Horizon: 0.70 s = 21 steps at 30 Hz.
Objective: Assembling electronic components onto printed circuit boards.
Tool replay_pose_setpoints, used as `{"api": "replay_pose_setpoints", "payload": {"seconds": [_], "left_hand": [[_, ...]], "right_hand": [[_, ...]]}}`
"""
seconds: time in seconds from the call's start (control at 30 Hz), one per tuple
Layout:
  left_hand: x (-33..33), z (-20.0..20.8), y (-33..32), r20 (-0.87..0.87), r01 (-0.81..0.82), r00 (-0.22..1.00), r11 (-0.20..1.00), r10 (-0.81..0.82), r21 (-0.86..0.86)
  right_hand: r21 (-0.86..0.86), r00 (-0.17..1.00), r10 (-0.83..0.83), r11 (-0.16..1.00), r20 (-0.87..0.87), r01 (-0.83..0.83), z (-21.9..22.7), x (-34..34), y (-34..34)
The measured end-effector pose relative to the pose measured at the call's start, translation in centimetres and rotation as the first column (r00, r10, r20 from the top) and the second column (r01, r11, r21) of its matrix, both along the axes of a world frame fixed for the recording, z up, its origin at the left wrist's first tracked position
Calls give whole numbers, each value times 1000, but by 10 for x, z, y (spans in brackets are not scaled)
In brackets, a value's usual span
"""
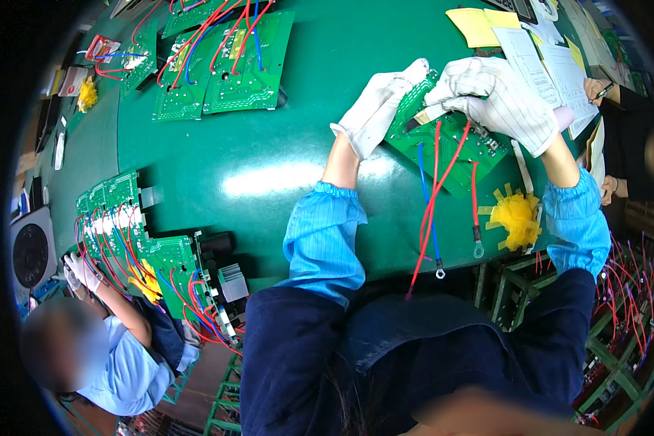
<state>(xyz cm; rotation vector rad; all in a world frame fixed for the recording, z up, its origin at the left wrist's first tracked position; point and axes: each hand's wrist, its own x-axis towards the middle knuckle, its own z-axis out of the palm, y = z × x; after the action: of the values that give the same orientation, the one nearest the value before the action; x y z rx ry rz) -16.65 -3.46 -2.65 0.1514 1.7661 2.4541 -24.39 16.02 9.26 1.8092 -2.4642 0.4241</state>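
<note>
Both my hands wear white striped gloves, with blue sleeve covers on the forearms. A green circuit board (455, 176) lies tilted on the green table in front of me, its solder side up. My left hand (379, 107) grips the board's upper left edge. My right hand (493, 97) is closed around a flat brush (432, 114) with a pale body and a dark tip. That tip rests on or just above the board; I cannot tell which. Red wires (434, 190) and a blue wire (424, 178) run from the board toward me, some ending in ring terminals.
A yellow bundle of strips (516, 219) lies right of the board. More wired circuit boards (247, 69) sit at the far left, and a row of boards (168, 256) stands at the left near a co-worker (123, 356). Papers (534, 69) and another person (636, 149) are at the right.
</note>
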Motion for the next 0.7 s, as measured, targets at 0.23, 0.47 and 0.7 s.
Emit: {"api": "replay_pose_setpoints", "payload": {"seconds": [0.23,0.47,0.7], "left_hand": [[3,2,1,-4,-23,1000,998,22,-61],[-1,2,-4,-82,14,996,996,-21,-89],[2,12,0,10,-13,1000,997,14,-72]], "right_hand": [[-11,999,17,1000,-42,-17,1,2,-1],[-15,999,34,999,-12,-34,9,7,-4],[-33,999,-5,999,46,7,8,7,-5]]}}
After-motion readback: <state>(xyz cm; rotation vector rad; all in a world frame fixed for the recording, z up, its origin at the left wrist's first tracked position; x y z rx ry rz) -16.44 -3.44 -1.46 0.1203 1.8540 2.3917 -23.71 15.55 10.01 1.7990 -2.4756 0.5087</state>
